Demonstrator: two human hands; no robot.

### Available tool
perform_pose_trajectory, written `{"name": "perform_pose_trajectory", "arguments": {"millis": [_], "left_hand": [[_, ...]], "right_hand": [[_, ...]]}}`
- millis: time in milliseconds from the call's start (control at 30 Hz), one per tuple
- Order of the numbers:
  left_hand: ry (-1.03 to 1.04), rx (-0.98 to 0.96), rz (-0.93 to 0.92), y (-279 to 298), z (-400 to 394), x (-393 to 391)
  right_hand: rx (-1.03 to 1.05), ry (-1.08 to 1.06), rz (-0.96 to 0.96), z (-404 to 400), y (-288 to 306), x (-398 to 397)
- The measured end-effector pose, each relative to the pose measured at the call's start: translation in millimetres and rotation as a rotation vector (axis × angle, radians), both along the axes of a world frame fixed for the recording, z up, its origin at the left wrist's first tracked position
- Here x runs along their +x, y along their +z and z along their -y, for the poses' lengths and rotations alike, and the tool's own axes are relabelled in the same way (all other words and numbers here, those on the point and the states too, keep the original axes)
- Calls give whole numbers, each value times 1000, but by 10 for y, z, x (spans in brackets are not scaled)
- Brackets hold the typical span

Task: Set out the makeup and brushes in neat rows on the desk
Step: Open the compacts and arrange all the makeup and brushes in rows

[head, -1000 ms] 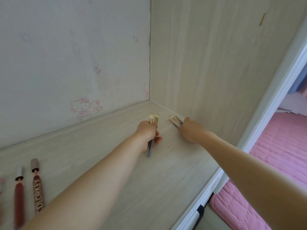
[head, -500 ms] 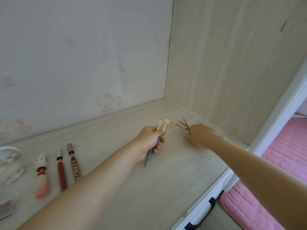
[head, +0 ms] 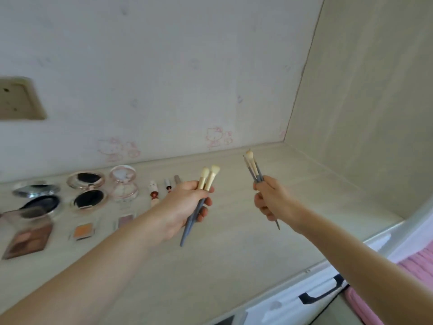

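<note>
Both our hands have lifted off the surface (head: pixel 234 242) since a moment ago. Our left hand (head: pixel 185 205) is curled around two big brushes (head: pixel 203 186) with cream tips pointing to 12 o'clock. Our right hand (head: pixel 271 200) grips a bunch of thin brushes (head: pixel 253 170); we count about three, but they blur together. At 9 o'clock lie three round open compacts (head: pixel 85 191), three flat palettes (head: pixel 83 231) and three lip sticks (head: pixel 154 194) in rows. Our left hand hides part of one stick, and the leftmost palette is blurry.
</note>
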State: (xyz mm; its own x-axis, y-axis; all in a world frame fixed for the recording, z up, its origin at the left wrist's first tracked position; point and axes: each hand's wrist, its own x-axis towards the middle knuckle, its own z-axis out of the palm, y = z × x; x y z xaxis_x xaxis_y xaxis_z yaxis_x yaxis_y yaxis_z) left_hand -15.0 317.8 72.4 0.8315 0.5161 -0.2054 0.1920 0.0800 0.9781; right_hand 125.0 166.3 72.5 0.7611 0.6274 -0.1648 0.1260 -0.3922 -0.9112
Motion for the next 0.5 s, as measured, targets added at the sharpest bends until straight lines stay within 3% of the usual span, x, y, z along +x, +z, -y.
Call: {"name": "perform_pose_trajectory", "arguments": {"millis": [133,300,500], "left_hand": [[3,114,-32,34,-143,-621],[59,359,-142,-11,-305,-1341],[2,932,-277,-233,-544,-2010]], "right_hand": [[46,182,-89,-180,54,-644],[71,314,29,-381,-4,-1297],[173,226,-337,-686,-196,-1796]]}}
